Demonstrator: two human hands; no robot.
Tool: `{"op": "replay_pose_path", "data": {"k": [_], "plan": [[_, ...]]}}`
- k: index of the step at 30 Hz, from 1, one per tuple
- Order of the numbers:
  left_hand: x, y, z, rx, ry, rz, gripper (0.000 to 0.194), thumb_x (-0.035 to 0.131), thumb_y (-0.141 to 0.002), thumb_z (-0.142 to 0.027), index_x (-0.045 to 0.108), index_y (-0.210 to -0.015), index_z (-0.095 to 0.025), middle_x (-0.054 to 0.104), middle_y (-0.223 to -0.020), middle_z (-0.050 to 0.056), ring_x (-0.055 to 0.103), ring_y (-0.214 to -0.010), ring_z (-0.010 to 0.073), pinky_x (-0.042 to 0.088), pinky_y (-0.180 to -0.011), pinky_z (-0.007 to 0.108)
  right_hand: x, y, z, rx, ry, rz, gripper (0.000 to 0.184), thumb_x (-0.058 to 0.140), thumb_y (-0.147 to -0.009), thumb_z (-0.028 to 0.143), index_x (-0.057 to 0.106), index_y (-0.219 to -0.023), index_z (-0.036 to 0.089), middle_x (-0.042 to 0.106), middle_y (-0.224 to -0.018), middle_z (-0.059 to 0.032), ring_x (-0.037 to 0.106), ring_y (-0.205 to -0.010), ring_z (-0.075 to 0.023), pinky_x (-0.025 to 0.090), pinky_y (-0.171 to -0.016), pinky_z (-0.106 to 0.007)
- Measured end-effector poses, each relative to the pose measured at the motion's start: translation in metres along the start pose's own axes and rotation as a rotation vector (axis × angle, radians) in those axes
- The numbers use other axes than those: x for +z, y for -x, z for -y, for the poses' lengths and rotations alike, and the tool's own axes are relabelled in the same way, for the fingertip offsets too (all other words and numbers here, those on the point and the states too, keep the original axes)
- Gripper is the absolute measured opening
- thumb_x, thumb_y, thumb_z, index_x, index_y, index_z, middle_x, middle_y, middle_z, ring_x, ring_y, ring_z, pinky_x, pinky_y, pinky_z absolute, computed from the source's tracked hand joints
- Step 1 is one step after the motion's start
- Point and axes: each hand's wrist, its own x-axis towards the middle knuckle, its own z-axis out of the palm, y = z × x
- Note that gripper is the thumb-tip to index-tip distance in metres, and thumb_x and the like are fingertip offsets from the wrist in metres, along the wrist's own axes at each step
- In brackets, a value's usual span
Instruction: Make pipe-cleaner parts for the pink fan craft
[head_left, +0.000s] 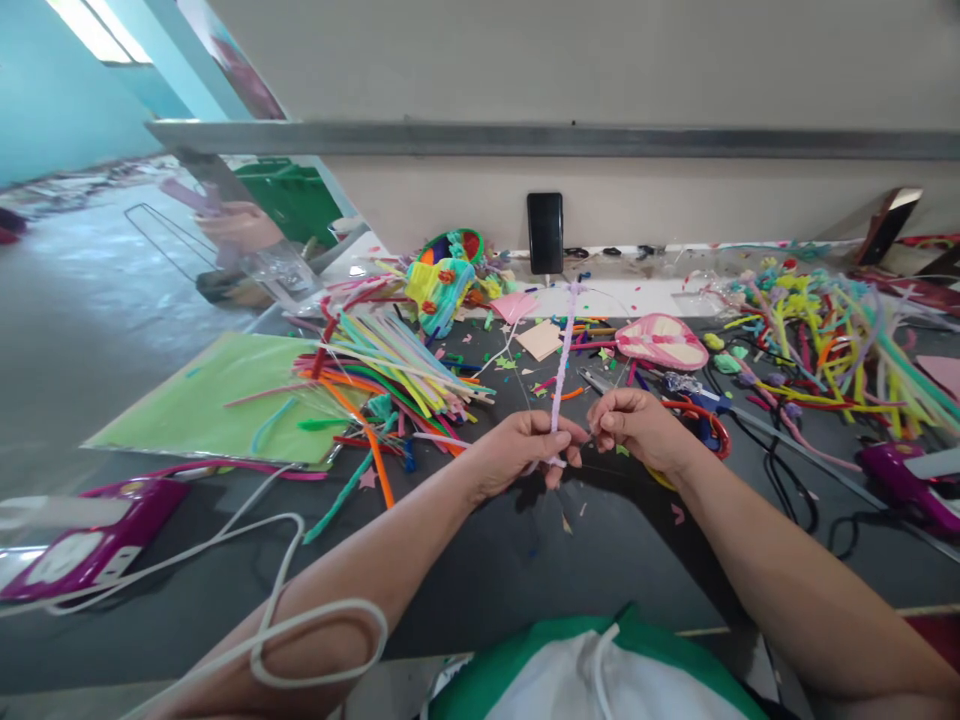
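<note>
A pale lavender pipe cleaner (pixel 564 360) stands almost upright from my left hand (pixel 534 445), whose fingers are pinched around its lower end. Close to its right, my right hand (pixel 628 420) is closed in a pinch with the fingertips facing the left hand. Whatever sits between those fingertips is too small to make out. Faint thin strands show near both hands. Both hands are raised a little over the dark tabletop (pixel 480 590). Just beyond the right hand lies a pink-edged, teardrop-shaped craft piece (pixel 661 341).
A bundle of colored pipe cleaners (pixel 397 365) lies left, partly over a green sheet pack (pixel 202 400). More tangled pipe cleaners (pixel 825 340) fill the right. A phone (pixel 545 233) leans at the back. White cable (pixel 285 560) loops by my left forearm; purple devices (pixel 112 535) flank both sides.
</note>
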Motion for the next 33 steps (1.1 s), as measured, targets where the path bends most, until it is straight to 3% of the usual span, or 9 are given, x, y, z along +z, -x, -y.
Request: {"op": "replay_pose_path", "data": {"k": [6, 10, 13, 16, 18, 21, 24, 28, 33], "plan": [[0.002, -0.001, 0.005, -0.016, -0.016, 0.039, 0.029, 0.064, -0.078, -0.035, 0.066, -0.095, -0.011, 0.066, -0.075, 0.006, 0.056, -0.044, 0.0089, 0.040, -0.044, 0.021, -0.004, 0.000, -0.004, -0.014, 0.011, 0.044, 0.015, 0.076, -0.067, 0.025, 0.066, -0.069, 0.015, 0.063, -0.065, -0.0005, 0.055, -0.051, -0.0088, 0.045, -0.051, -0.022], [0.003, -0.001, 0.001, 0.016, 0.038, -0.013, 0.029, 0.065, -0.077, -0.034, 0.065, -0.098, -0.012, 0.066, -0.078, 0.006, 0.058, -0.048, 0.0093, 0.043, -0.049, 0.022, -0.002, -0.001, -0.004, -0.049, -0.010, -0.012, 0.012, 0.073, -0.072, 0.027, 0.066, -0.075, 0.017, 0.063, -0.072, -0.0003, 0.055, -0.056, -0.0087, 0.047, -0.056, -0.022], [0.004, -0.001, -0.003, 0.075, 0.077, -0.064, 0.038, 0.071, -0.072, -0.029, 0.062, -0.106, -0.014, 0.066, -0.087, 0.006, 0.060, -0.055, 0.0092, 0.046, -0.056, 0.023, 0.006, -0.003, -0.004, -0.114, -0.048, -0.078, 0.023, 0.071, -0.075, 0.028, 0.067, -0.097, 0.021, 0.065, -0.095, -0.0028, 0.060, -0.074, -0.0110, 0.049, -0.068, -0.024], [0.006, -0.003, -0.004, 0.111, 0.040, -0.058, 0.041, 0.074, -0.069, -0.024, 0.061, -0.107, -0.015, 0.065, -0.095, 0.006, 0.063, -0.068, 0.0110, 0.049, -0.069, 0.025, 0.019, -0.003, -0.007, -0.115, -0.054, -0.045, 0.043, 0.071, -0.074, 0.028, 0.060, -0.115, 0.026, 0.062, -0.116, -0.0050, 0.060, -0.091, -0.0141, 0.048, -0.078, -0.027], [0.010, -0.005, -0.003, 0.121, 0.011, -0.044, 0.040, 0.073, -0.069, -0.022, 0.059, -0.107, -0.016, 0.064, -0.097, 0.006, 0.064, -0.079, 0.0135, 0.049, -0.078, 0.028, 0.028, -0.003, -0.010, -0.075, -0.048, -0.019, 0.047, 0.073, -0.072, 0.026, 0.060, -0.117, 0.026, 0.064, -0.113, -0.0050, 0.060, -0.095, -0.0157, 0.047, -0.081, -0.029], [0.014, -0.006, -0.003, 0.144, -0.035, -0.070, 0.044, 0.075, -0.068, -0.020, 0.057, -0.108, -0.017, 0.064, -0.094, 0.003, 0.061, -0.087, 0.0143, 0.048, -0.085, 0.031, 0.038, -0.003, -0.014, -0.028, -0.084, -0.075, 0.037, 0.072, -0.072, 0.029, 0.066, -0.108, 0.023, 0.070, -0.099, -0.0042, 0.063, -0.089, -0.0158, 0.047, -0.079, -0.029], [0.010, -0.002, -0.012, 0.161, -0.155, -0.187, 0.036, 0.073, -0.070, -0.023, 0.060, -0.102, -0.015, 0.064, -0.088, 0.003, 0.061, -0.083, 0.0128, 0.048, -0.080, 0.026, 0.040, -0.001, -0.010, -0.009, -0.162, -0.108, 0.028, 0.069, -0.076, 0.034, 0.069, -0.101, 0.022, 0.071, -0.094, -0.0049, 0.065, -0.082, -0.0162, 0.050, -0.076, -0.031], [-0.003, 0.006, -0.030, 0.203, -0.218, -0.363, 0.027, 0.067, -0.075, -0.033, 0.064, -0.091, -0.012, 0.063, -0.076, 0.002, 0.057, -0.065, 0.0090, 0.045, -0.063, 0.020, 0.036, 0.001, -0.002, 0.059, -0.236, -0.091, 0.028, 0.068, -0.077, 0.035, 0.066, -0.102, 0.023, 0.070, -0.101, -0.0064, 0.068, -0.079, -0.0180, 0.053, -0.071, -0.035], [-0.013, 0.008, -0.031, 0.190, -0.102, -0.394, 0.024, 0.068, -0.074, -0.034, 0.066, -0.086, -0.013, 0.060, -0.065, -0.001, 0.053, -0.053, 0.0060, 0.040, -0.051, 0.018, 0.040, 0.004, -0.003, 0.127, -0.277, -0.042, 0.038, 0.068, -0.077, 0.032, 0.058, -0.113, 0.027, 0.069, -0.096, -0.0045, 0.068, -0.071, -0.0177, 0.055, -0.071, -0.041]]}}
